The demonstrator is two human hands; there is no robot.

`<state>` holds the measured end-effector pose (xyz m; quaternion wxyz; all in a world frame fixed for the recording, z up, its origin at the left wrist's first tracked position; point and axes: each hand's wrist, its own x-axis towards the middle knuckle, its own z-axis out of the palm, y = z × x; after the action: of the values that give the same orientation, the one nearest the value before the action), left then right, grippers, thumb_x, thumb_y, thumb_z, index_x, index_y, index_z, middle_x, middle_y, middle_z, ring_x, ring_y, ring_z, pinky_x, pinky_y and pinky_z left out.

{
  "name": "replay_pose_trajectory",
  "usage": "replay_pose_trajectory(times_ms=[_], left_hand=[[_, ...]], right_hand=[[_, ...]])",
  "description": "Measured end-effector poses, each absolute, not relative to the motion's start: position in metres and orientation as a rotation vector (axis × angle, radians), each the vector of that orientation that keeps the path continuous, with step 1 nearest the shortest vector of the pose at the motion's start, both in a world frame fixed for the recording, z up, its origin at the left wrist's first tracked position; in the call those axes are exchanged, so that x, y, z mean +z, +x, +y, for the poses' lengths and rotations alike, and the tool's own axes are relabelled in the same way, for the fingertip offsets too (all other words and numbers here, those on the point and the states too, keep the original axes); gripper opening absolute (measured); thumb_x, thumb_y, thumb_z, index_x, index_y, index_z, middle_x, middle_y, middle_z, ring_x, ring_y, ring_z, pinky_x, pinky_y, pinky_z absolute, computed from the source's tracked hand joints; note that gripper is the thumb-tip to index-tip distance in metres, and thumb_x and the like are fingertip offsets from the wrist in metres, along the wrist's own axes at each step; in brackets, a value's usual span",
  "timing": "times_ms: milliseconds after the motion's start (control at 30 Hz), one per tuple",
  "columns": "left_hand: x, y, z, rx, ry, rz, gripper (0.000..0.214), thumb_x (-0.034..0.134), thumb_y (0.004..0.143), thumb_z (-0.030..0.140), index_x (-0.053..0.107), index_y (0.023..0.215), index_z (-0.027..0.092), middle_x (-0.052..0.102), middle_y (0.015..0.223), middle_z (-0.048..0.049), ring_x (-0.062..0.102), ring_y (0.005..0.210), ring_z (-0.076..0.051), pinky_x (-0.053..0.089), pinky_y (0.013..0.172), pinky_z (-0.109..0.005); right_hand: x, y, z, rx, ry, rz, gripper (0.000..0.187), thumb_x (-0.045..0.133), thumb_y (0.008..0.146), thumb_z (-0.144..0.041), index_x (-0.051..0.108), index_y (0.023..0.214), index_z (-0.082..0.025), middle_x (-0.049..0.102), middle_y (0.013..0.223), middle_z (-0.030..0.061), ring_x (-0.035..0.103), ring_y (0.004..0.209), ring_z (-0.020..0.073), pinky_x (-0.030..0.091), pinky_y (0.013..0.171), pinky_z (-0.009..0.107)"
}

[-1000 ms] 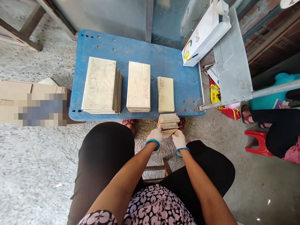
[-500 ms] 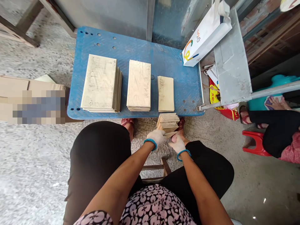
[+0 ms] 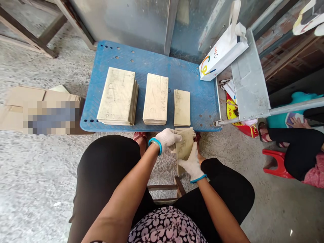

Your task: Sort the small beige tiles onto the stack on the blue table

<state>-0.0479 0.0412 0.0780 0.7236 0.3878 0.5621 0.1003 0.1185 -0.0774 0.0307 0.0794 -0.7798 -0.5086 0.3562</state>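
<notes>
Both my hands wear white gloves with blue cuffs. My left hand (image 3: 167, 138) and my right hand (image 3: 191, 163) are closed on one thin beige panel (image 3: 184, 147), lifted flat-side-up between my knees. Behind it, a low stack of similar panels (image 3: 187, 130) sits on the floor at the edge of a blue platform (image 3: 152, 60). On the platform lie three piles of panels: a wide one (image 3: 118, 96) at the left, a middle one (image 3: 156, 99), and a small one (image 3: 182, 108) at the right, nearest my hands.
A white paper bag (image 3: 220, 54) leans at the platform's back right by a grey metal chute (image 3: 249, 77). Flattened cardboard (image 3: 37, 108) lies on the concrete at left. Another person sits at right on a red stool (image 3: 278, 158). A wooden stool frame (image 3: 167, 189) stands between my legs.
One panel has come off the floor stack and now lies face-up in both hands, nearer my body. My left hand moved up, my right hand moved down and back.
</notes>
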Motion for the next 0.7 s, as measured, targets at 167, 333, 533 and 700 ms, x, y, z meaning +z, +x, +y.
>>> replay_pose_trajectory(times_ms=[167, 333, 533, 700], left_hand=[[0.078, -0.046, 0.042, 0.241, 0.742, 1.244, 0.018, 0.064, 0.068, 0.027, 0.066, 0.079, 0.014, 0.062, 0.053, -0.0020, 0.058, 0.047, -0.016, 0.048, 0.046, -0.024], [0.073, -0.030, 0.051, 0.426, 0.745, 1.241, 0.033, 0.060, 0.080, 0.046, 0.069, 0.087, 0.015, 0.069, 0.069, -0.0041, 0.065, 0.063, -0.017, 0.052, 0.057, -0.024], [0.057, -0.005, 0.075, 0.659, 0.735, 1.586, 0.055, 0.039, 0.091, 0.058, 0.063, 0.123, 0.021, 0.066, 0.122, -0.0071, 0.061, 0.114, -0.023, 0.047, 0.097, -0.031], [0.042, -0.006, 0.086, 0.509, 0.873, 1.719, 0.067, 0.034, 0.093, 0.058, 0.042, 0.146, 0.017, 0.048, 0.145, -0.0108, 0.045, 0.133, -0.026, 0.035, 0.110, -0.033]], right_hand=[[0.046, 0.101, -0.075, 1.029, -2.435, -1.529, 0.131, 0.080, 0.054, -0.045, -0.002, 0.153, -0.017, 0.011, 0.157, 0.0201, 0.020, 0.143, 0.0384, 0.027, 0.113, 0.048], [0.053, 0.105, -0.049, 0.968, -2.518, -1.358, 0.119, 0.076, 0.059, -0.051, 0.011, 0.153, -0.018, 0.035, 0.147, 0.0205, 0.046, 0.128, 0.0384, 0.042, 0.101, 0.046], [0.068, 0.130, 0.044, 0.779, -2.651, -1.284, 0.113, 0.073, 0.058, -0.062, 0.024, 0.149, -0.015, 0.048, 0.137, 0.0217, 0.053, 0.120, 0.0382, 0.046, 0.095, 0.044], [0.074, 0.129, 0.133, 0.710, -2.748, -1.388, 0.123, 0.075, 0.054, -0.067, 0.019, 0.150, -0.012, 0.046, 0.137, 0.0253, 0.052, 0.121, 0.0385, 0.046, 0.097, 0.045]])
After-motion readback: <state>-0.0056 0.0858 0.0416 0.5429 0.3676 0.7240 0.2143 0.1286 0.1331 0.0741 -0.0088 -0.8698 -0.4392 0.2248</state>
